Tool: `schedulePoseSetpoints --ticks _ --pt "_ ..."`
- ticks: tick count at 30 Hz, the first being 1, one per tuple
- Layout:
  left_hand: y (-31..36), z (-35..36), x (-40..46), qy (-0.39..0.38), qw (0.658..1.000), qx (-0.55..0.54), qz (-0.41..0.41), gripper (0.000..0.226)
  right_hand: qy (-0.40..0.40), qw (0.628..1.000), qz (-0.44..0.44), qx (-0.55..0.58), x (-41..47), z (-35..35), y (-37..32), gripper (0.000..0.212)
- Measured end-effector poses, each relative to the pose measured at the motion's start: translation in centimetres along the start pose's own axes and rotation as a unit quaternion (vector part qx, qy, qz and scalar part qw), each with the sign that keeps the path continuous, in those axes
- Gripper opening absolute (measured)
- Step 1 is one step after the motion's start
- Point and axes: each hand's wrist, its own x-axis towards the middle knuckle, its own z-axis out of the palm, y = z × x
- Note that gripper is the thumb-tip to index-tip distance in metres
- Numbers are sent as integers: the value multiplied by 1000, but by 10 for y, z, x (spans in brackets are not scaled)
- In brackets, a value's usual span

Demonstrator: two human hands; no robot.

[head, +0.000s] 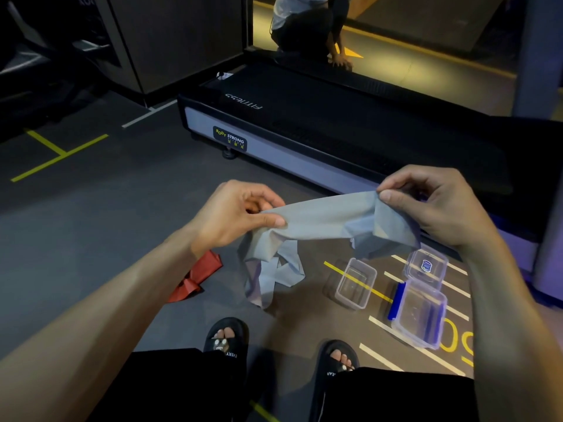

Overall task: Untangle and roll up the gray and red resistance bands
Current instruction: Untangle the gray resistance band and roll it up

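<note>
Head view: hands (335, 214) stretch gray band (320, 220), hiding red band (198, 278) partly.

There were two resistance bands, one gray band (316, 220) and one red band (198, 277); two hands, the left hand (237, 217) and the right hand (432, 205); two clear plastic containers (355, 283) (422, 312); two black sandals (227, 338) (338, 359); one treadmill (335, 117).

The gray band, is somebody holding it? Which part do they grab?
Yes. Both hands hold the gray band. The left hand pinches one end of a stretched span, the right hand pinches the other. The rest hangs down crumpled.
</note>
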Motion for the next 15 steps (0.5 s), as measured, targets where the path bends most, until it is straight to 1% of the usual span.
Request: schedulePoseSetpoints --ticks 9,12,15 --pt "10 -2 -1 -51 997 -37 -40 29 -23 1000 11 12 -1 -2 5 6" --pt "19 -5 0 -83 993 -55 -61 25 -52 998 35 24 -3 -1 6 6" --pt "25 -7 -1 -128 987 -62 -79 29 -92 991 59 71 -5 2 6 7"
